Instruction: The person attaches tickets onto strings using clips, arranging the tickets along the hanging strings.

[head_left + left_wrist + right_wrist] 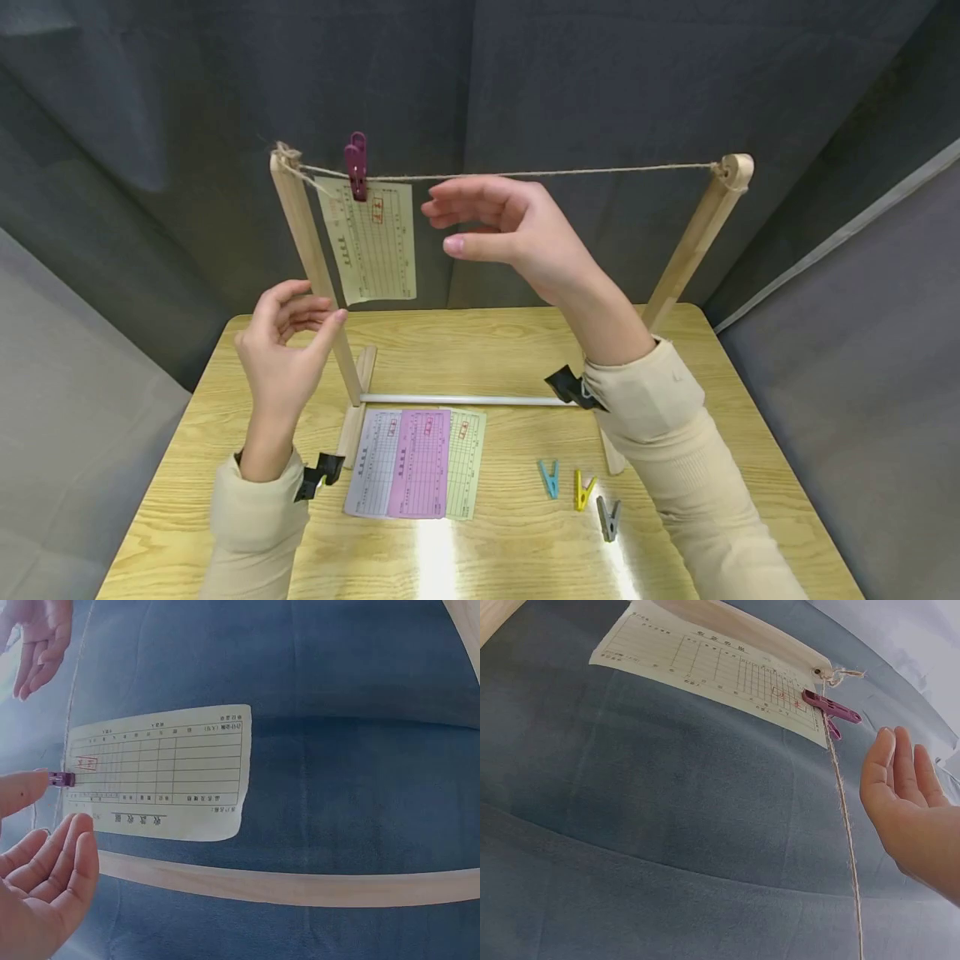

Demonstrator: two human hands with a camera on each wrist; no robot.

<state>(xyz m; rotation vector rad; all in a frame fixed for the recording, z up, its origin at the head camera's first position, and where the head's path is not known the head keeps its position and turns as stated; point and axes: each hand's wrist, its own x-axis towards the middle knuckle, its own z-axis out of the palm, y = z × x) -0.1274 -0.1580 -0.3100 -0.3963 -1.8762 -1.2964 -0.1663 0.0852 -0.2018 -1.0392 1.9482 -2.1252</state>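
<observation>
A pale yellow printed slip (371, 250) hangs from a twine line (525, 173), held near its top by a purple clothespin (357, 167). My right hand (510, 225) hovers to the right of the slip, fingers bent loosely and nothing between them. Lower down, beside the left wooden post (303, 225), my left hand (288, 337) is raised with thumb and fingers apart, holding nothing. In the left wrist view the slip (161, 772) hangs beyond that hand's fingers. The right wrist view shows the clothespin (832, 709) gripping both line and paper, apart from the hand.
On the wooden table, overlapping slips lie at the left: white (373, 467), pink (420, 467) and yellow (467, 467). Blue (550, 479), yellow (583, 490) and grey (608, 518) clothespins lie toward the right. A right post (693, 242) and a low white bar (465, 400) complete the frame.
</observation>
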